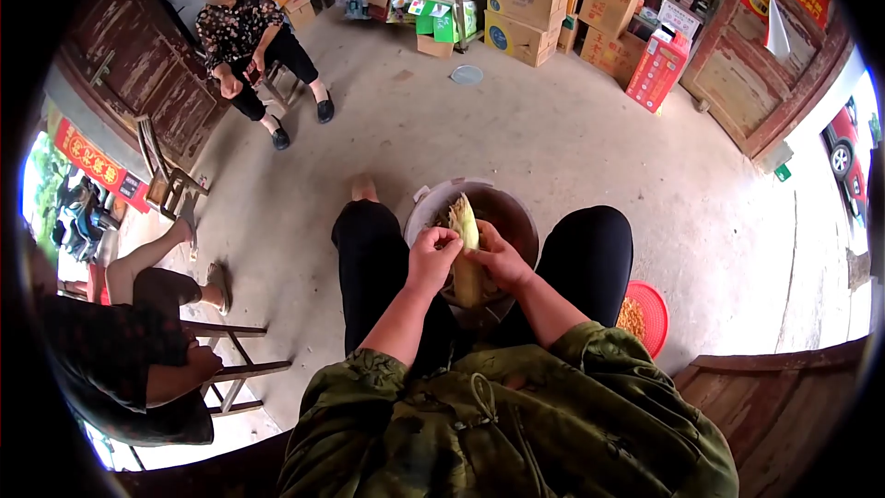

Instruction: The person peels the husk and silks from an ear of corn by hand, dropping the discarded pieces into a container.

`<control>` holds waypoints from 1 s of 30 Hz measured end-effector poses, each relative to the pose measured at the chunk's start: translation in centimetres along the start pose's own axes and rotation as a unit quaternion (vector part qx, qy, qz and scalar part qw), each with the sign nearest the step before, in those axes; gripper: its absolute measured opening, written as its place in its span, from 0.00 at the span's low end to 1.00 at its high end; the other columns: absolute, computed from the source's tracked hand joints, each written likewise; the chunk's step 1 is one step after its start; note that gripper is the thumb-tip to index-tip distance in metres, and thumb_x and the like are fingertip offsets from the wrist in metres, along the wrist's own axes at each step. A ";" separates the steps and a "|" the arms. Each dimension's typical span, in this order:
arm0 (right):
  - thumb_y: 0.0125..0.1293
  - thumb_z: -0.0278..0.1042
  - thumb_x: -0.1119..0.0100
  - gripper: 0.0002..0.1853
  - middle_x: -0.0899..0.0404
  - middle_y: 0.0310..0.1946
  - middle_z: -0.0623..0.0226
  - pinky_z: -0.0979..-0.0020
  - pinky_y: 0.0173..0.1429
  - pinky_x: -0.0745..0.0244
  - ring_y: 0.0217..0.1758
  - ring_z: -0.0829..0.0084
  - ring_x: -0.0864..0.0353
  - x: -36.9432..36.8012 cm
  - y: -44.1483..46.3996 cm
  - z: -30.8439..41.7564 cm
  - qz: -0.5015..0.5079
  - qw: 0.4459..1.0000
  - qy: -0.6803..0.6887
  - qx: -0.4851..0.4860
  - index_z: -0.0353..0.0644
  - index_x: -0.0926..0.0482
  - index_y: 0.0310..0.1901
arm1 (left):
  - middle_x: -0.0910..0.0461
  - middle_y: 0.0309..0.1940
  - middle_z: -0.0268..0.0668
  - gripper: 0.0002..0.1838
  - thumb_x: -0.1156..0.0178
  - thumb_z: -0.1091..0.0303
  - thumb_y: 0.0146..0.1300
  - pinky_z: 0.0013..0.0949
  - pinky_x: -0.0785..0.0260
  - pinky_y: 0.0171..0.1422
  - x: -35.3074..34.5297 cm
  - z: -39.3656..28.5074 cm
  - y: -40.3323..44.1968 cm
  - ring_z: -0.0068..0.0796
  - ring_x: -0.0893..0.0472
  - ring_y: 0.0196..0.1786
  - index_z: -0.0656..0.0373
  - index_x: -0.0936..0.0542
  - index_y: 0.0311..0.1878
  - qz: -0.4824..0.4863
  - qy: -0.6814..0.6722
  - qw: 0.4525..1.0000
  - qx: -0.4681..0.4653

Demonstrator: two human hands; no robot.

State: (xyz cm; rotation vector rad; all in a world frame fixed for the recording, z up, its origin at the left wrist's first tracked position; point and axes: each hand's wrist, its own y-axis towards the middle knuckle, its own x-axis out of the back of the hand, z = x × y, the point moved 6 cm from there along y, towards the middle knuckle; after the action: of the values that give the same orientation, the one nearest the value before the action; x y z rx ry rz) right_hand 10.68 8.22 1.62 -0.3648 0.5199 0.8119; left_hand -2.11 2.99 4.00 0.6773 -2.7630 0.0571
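Note:
An ear of corn (463, 221) stands upright between my two hands, pale green husk around it and a ragged, brownish tip pointing away from me. My left hand (431, 260) pinches the husk from the left, thumb and fingers closed near the middle. From the right, my right hand (502, 260) is wrapped round the lower part. Both are above a wide round tub (426, 212) between my knees. Its inside is dark, and what lies in it is mostly hidden by my hands. A tan, husk-like length (468, 284) shows below my fingers.
A red basket (656, 314) with yellow-orange kernels stands beside my right leg. One person (244, 37) sits on a chair at the far left, another (120, 350) on a wooden seat near left. Cardboard boxes (525, 0) and shelves line the back. A clear lid (466, 75) lies on the floor.

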 end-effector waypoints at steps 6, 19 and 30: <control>0.60 0.33 0.35 0.35 0.29 0.56 0.63 0.70 0.61 0.32 0.58 0.72 0.29 1.1 0.4 -0.8 -0.031 0.977 -0.204 0.054 0.42 0.43 0.66 | 0.22 0.35 0.37 0.11 0.33 0.62 0.50 0.34 0.27 0.44 0.5 -0.9 -0.6 0.35 0.19 0.38 0.58 0.20 0.32 -0.036 0.137 0.990 -0.007; 0.56 0.39 0.34 0.37 0.27 0.55 0.50 0.66 0.61 0.32 0.59 0.59 0.26 1.2 0.0 0.1 -0.105 0.905 -0.403 0.093 0.42 0.41 0.65 | 0.19 0.33 0.37 0.10 0.35 0.59 0.51 0.36 0.27 0.42 0.4 -1.1 -1.3 0.38 0.19 0.38 0.54 0.19 0.30 -0.043 0.203 0.978 0.016; 0.56 0.38 0.34 0.38 0.27 0.54 0.49 0.66 0.60 0.32 0.58 0.59 0.26 0.7 -0.3 0.3 -0.111 0.895 -0.423 0.086 0.42 0.41 0.66 | 0.18 0.29 0.39 0.11 0.36 0.61 0.49 0.34 0.27 0.39 0.0 0.7 -1.1 0.37 0.18 0.33 0.59 0.20 0.30 -0.037 0.137 0.989 0.036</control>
State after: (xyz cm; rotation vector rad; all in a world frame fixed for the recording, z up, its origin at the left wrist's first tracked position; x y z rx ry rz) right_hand 11.39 8.63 1.47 0.1119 -0.2685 0.6186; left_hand -1.81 1.98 3.29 0.7305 -2.4816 0.2176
